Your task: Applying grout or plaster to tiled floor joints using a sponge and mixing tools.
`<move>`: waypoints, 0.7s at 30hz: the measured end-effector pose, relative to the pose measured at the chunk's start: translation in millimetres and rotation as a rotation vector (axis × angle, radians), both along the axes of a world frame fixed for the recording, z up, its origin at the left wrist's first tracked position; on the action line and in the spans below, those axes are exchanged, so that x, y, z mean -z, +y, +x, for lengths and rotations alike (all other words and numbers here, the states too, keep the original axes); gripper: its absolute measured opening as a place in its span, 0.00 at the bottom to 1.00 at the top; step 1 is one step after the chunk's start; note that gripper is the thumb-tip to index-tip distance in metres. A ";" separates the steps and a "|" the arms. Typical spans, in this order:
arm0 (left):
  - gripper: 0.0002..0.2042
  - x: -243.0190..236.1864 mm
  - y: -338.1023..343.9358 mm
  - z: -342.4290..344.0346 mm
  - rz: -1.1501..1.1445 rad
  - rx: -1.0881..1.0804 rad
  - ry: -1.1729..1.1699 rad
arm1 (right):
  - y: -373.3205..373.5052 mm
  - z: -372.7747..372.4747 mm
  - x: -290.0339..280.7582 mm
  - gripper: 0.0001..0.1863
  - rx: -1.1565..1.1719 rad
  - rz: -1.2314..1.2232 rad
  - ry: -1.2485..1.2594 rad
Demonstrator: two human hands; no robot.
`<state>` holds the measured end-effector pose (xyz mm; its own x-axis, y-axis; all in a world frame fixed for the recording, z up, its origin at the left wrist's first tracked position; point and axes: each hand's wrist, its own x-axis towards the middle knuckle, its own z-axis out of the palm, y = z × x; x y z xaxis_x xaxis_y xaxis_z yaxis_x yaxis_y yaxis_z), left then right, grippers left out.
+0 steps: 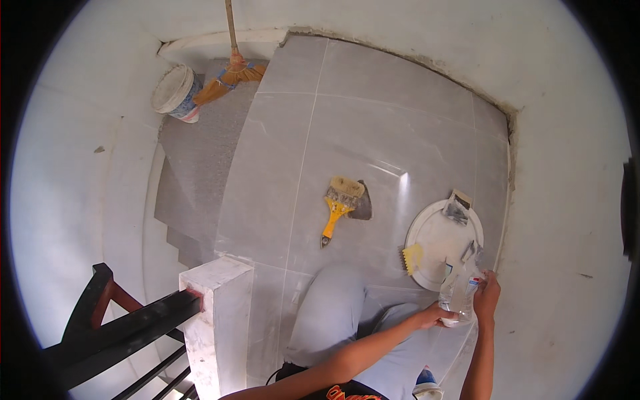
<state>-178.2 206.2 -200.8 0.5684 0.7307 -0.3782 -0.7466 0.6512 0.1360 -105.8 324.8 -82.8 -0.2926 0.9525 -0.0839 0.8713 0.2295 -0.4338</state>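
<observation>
A clear plastic bottle (457, 303) with a small red and blue label patch is held low at the right, over the near edge of a round white lid (427, 230). My left hand (432, 316) grips its lower end. My right hand (488, 293) closes on its right side; the exact shape of the bottle's upper part is hard to make out. A small grey item (473, 252) shows just beyond it. On the lid's left edge lies a yellow notched spreader (413, 259), and a dark and white packet (458, 207) rests on its far edge.
A yellow-handled brush (339, 205) lies on the grey tiles beside a dark flat blade (364, 205). Steps descend at the left, with a bucket (175, 92) and broom (233, 75). A white post (217, 293) carries a black railing (127, 330). A blue-topped container (427, 381) stands near me.
</observation>
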 end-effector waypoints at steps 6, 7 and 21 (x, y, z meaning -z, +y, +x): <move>0.28 19.8 -1.1 17.1 0.006 -0.054 -0.092 | 0.7 -3.7 -10.4 0.20 -0.125 0.049 0.012; 0.29 13.5 -2.9 17.9 -0.020 -0.052 -0.077 | -2.7 5.0 -5.1 0.21 -0.138 0.058 0.003; 0.25 0.7 5.6 -6.2 0.032 0.024 -0.064 | 4.8 -3.3 -4.7 0.17 -0.060 0.004 -0.066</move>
<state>-184.3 211.8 -201.5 0.6084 0.7277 -0.3169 -0.7385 0.6653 0.1098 -109.0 329.6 -78.1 -0.3436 0.9336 -0.1015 0.8825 0.2840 -0.3748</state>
